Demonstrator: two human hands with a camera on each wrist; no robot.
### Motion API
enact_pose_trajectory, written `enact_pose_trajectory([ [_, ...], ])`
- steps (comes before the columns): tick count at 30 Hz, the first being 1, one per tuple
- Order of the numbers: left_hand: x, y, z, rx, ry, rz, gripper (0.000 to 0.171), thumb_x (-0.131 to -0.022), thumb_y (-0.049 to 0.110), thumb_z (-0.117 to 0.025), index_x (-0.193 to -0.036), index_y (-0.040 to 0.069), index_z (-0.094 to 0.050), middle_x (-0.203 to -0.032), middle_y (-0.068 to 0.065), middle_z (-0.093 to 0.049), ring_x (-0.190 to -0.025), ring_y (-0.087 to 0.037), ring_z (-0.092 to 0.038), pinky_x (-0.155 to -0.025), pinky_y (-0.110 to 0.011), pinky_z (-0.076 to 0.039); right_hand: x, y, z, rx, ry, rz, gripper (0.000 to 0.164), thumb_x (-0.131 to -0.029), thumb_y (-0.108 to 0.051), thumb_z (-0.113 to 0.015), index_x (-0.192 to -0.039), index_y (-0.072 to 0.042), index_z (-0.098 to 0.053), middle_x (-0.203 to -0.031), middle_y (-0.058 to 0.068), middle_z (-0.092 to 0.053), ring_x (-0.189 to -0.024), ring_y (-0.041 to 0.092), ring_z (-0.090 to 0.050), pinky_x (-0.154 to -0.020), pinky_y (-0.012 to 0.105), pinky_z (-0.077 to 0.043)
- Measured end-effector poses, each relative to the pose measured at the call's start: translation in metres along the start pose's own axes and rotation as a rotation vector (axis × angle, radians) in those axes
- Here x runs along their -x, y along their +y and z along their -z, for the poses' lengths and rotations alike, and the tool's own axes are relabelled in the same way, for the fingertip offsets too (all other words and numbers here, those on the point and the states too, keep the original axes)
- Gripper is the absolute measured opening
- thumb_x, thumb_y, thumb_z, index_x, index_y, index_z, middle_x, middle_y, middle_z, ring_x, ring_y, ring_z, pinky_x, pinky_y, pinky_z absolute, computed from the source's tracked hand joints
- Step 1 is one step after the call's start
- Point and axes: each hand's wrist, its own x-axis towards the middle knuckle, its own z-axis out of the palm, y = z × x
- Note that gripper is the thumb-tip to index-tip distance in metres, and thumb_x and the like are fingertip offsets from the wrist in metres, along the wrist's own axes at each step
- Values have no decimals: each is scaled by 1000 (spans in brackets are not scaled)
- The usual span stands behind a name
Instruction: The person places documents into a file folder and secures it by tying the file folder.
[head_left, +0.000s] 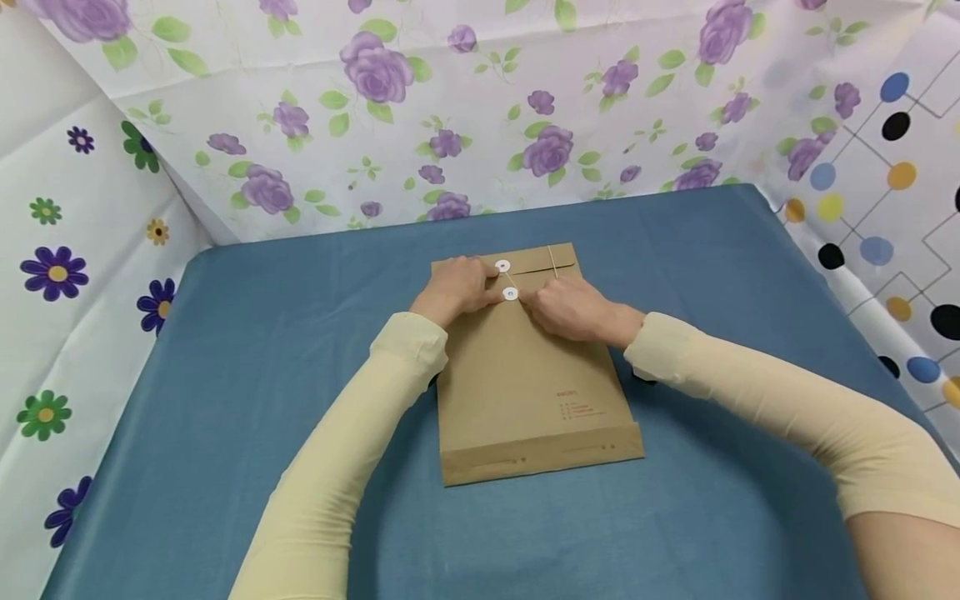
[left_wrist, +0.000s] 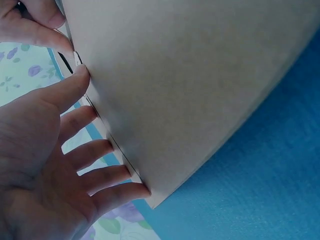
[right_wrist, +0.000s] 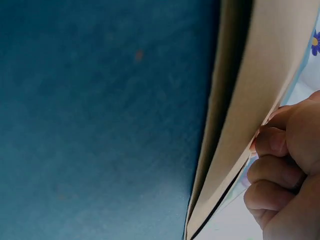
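A brown kraft-paper envelope point(head_left: 525, 375) lies on the blue-covered table, its flap folded over at the far end. Two white round buttons, the upper one point(head_left: 502, 266) on the flap and the lower one point(head_left: 511, 293) on the body, are joined by a thin pale string point(head_left: 553, 261). My left hand point(head_left: 459, 285) rests on the flap's left side, thumb and index finger beside the lower button; in the left wrist view its fingers point(left_wrist: 107, 175) lie fairly straight along the flap edge. My right hand point(head_left: 566, 307), fingers curled, pinches the string just right of the lower button; its fingertips are partly hidden.
Blue cloth point(head_left: 300, 375) covers the table around the envelope. A floral sheet point(head_left: 480, 108) hangs behind it, with patterned sheets at left and right. Small red print point(head_left: 577, 406) marks the envelope's lower right, above a folded bottom strip point(head_left: 540, 456).
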Motion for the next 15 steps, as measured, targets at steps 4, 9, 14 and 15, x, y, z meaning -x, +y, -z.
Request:
enact_pose_trajectory([
  [4, 0, -1, -1, -3, 1, 5, 56, -102, 47, -61, -151, 20, -55, -147, -15, -57, -132, -36, -54, -113, -47, -37, 2, -3, 0, -84, -16, 2, 15, -103, -11, -59, -89, -11, -64, -58, 2, -52, -49, 19, -52, -47, 36, -40],
  [9, 1, -2, 0, 6, -3, 14, 56, -103, 45, -61, -152, 20, -53, -150, -16, -54, -136, -37, -51, -115, -48, -35, 3, -9, 2, -177, -18, -17, 20, -103, -8, -58, -83, -12, -61, -58, -1, -47, -51, 16, -48, -51, 33, -39],
  [14, 2, -3, 1, 13, -21, 9, 57, -103, 46, -61, -154, 22, -51, -154, -14, -50, -140, -37, -47, -119, -50, -30, 1, -18, 1, -260, 30, -104, 18, -100, -5, -59, -87, -8, -71, -60, -2, -49, -52, 12, -41, -54, 29, -35],
  [15, 3, -4, 1, 6, -23, 10, 58, -102, 47, -61, -154, 23, -50, -155, -12, -49, -140, -37, -46, -118, -51, -30, 1, -20, 1, -272, 31, -119, 19, -100, -5, -58, -88, -7, -72, -60, -1, -50, -52, 11, -41, -54, 29, -34],
])
